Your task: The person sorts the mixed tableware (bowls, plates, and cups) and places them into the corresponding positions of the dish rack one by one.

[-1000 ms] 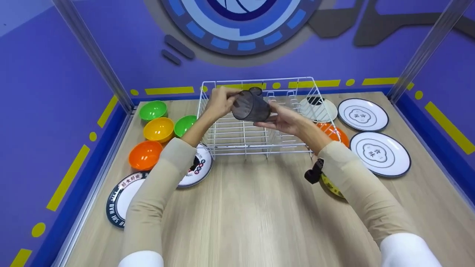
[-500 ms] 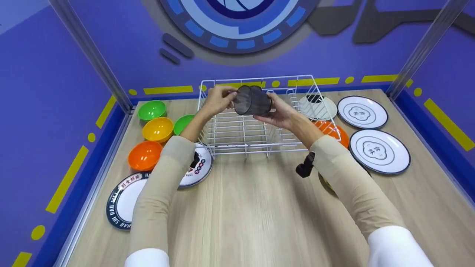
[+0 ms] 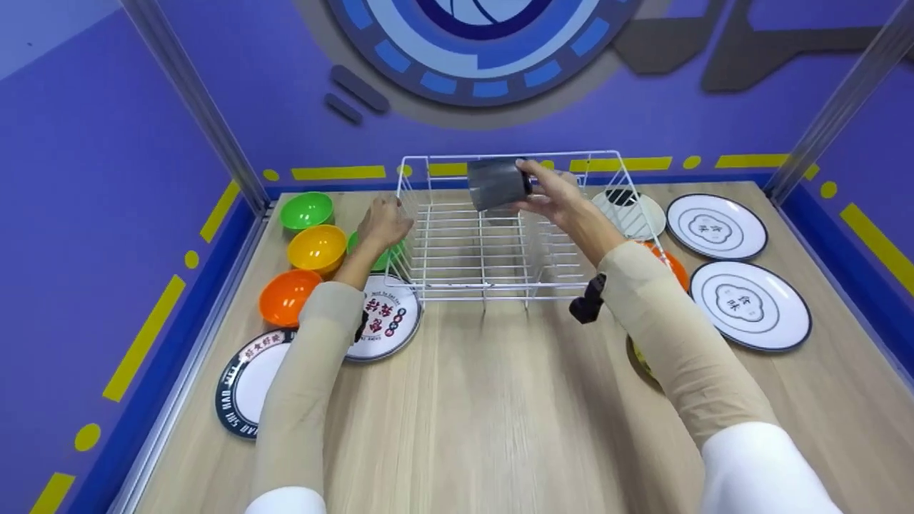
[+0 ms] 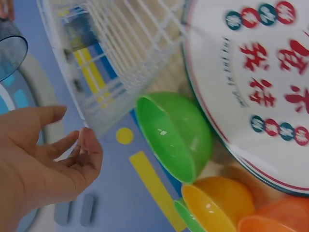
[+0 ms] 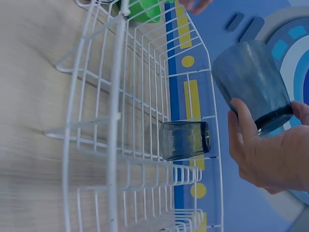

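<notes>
My right hand (image 3: 555, 193) grips a dark see-through cup (image 3: 493, 184) above the back of the white wire dish rack (image 3: 471, 287). The cup lies tilted on its side, its thick base toward the palm, fingers and thumb round the base end. Inside the rack, a second dark cup (image 5: 185, 140) shows in the right wrist view. My left hand (image 3: 385, 223) is by the rack's left end, above a green bowl (image 4: 174, 135). Its fingers are loosely bent and hold nothing in the left wrist view (image 4: 53, 154).
Left of the rack are another green bowl (image 3: 307, 210), a yellow bowl (image 3: 317, 250), an orange bowl (image 3: 289, 296) and two plates, one dark-rimmed (image 3: 246, 385), one with red lettering (image 3: 385, 335). To the right lie several plates, including two white ones (image 3: 716, 225). Walls enclose the table.
My left hand has let go of the cup and moved left and down to the rack's left end. The right hand keeps the cup, now turned more sideways. The head view has shifted slightly.
</notes>
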`<state>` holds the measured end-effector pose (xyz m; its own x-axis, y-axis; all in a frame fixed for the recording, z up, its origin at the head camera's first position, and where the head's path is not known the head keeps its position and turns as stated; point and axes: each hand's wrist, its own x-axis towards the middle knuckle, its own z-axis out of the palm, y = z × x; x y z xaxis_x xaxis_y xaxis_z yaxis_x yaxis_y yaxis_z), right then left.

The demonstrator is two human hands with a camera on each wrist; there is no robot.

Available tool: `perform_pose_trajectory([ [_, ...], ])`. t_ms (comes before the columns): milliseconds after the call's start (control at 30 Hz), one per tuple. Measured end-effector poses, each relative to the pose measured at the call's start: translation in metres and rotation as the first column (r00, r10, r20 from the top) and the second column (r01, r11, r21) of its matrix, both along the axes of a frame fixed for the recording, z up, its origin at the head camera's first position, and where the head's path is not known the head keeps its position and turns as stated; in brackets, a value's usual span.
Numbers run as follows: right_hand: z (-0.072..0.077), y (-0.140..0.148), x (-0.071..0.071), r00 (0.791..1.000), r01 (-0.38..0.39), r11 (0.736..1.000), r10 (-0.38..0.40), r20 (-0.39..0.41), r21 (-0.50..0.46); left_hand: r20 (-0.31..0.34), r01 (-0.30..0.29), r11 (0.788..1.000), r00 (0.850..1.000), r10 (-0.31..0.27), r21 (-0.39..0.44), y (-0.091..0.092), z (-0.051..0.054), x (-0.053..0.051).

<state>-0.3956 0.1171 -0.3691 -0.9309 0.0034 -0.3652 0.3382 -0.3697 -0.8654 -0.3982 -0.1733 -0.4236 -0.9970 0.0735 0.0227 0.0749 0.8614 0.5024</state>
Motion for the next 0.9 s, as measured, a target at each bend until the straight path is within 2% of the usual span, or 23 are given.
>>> perform_pose_trajectory([
  [100, 0.002, -0.006, -0.011, 0.996, 0.042, 0.996, -0.036, -0.077, 0.077, 0.056, 0.031, 0.998, 0.998, -0.028, -0.056, -0.005, -0.013, -0.001],
  [133, 0.001, -0.009, -0.014, 0.994, 0.049, 0.991, -0.036, -0.106, 0.125, 0.074, 0.042, 0.998, 0.997, -0.038, -0.050, -0.006, -0.018, -0.001],
  [200, -0.003, -0.016, -0.019, 0.985, 0.068, 0.962, -0.022, -0.170, 0.264, 0.103, 0.057, 0.998, 0.993, -0.055, -0.015, -0.008, -0.027, -0.001],
  [233, -0.006, -0.020, -0.021, 0.980, 0.079, 0.935, -0.009, -0.199, 0.346, 0.120, 0.057, 0.998, 0.991, -0.058, 0.009, -0.010, -0.031, 0.000],
  [300, -0.013, -0.027, -0.026, 0.967, 0.097, 0.849, 0.043, -0.250, 0.519, 0.136, 0.057, 0.998, 0.989, -0.061, 0.035, -0.012, -0.038, 0.002],
  [400, -0.024, -0.037, -0.034, 0.933, 0.139, 0.681, 0.152, -0.325, 0.719, 0.135, 0.033, 0.999, 0.990, -0.036, 0.030, -0.013, -0.043, 0.007],
  [467, -0.032, -0.043, -0.041, 0.901, 0.165, 0.568, 0.246, -0.358, 0.806, 0.127, 0.020, 1.000, 0.992, -0.021, 0.012, -0.013, -0.044, 0.009],
  [533, -0.039, -0.048, -0.049, 0.869, 0.184, 0.467, 0.334, -0.365, 0.865, 0.121, 0.016, 1.000, 0.993, -0.015, -0.009, -0.011, -0.045, 0.010],
  [567, -0.043, -0.050, -0.053, 0.854, 0.187, 0.427, 0.374, -0.361, 0.885, 0.117, 0.016, 1.000, 0.993, -0.014, -0.021, -0.010, -0.045, 0.010],
  [633, -0.048, -0.055, -0.060, 0.833, 0.179, 0.365, 0.437, -0.338, 0.914, 0.106, 0.015, 0.999, 0.994, -0.010, -0.051, -0.009, -0.046, 0.010],
  [733, -0.052, -0.064, -0.072, 0.812, 0.149, 0.298, 0.507, -0.289, 0.943, 0.082, 0.007, 0.997, 0.997, 0.000, -0.079, -0.008, -0.045, 0.007],
  [767, -0.052, -0.066, -0.076, 0.808, 0.135, 0.282, 0.524, -0.270, 0.950, 0.075, 0.006, 0.996, 0.997, 0.001, -0.084, -0.008, -0.044, 0.006],
  [900, -0.048, -0.072, -0.088, 0.792, 0.110, 0.186, 0.577, -0.199, 0.976, 0.057, 0.009, 0.996, 0.998, -0.004, -0.086, -0.007, -0.040, 0.000],
])
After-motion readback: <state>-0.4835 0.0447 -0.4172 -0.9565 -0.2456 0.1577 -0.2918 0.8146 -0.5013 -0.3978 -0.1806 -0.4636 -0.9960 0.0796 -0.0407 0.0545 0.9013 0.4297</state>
